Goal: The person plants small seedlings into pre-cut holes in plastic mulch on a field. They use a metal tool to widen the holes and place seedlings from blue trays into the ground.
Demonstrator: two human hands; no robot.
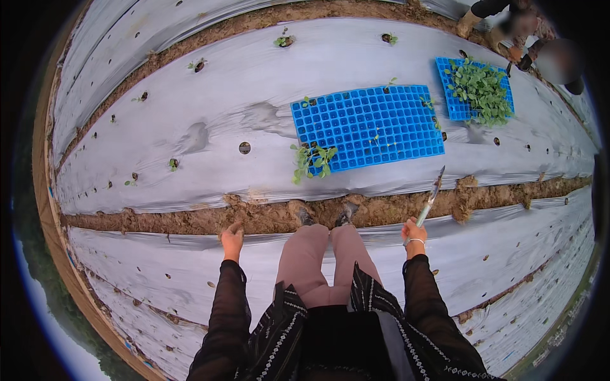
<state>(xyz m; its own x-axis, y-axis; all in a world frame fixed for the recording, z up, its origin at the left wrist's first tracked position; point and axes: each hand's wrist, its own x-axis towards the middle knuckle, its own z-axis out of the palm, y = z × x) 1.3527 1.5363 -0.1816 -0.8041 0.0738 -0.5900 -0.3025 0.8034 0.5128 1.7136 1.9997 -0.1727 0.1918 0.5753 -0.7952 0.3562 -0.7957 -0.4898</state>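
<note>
In my right hand [413,232] is a knife [432,197] with a pale green handle, its soiled blade pointing up and away from me. My left hand [232,238] hangs over the edge of the near plastic-covered bed; its fingers are partly curled and nothing shows in them. Ahead of me a blue plastic seedling tray [367,128] lies on the far bed. Most of its cells hold no plants, while leafy seedlings [314,159] cluster at its near left corner and a few stand at other edges. A second blue tray [456,107] at the right bears many green seedlings [483,90].
A soil furrow [267,216] runs between beds under silvery plastic mulch film [228,85]. Planting holes dot the film, some with small seedlings [173,164]. One hole [244,147] lies left of the near tray. Another person [517,33] is at the upper right, beyond the second tray.
</note>
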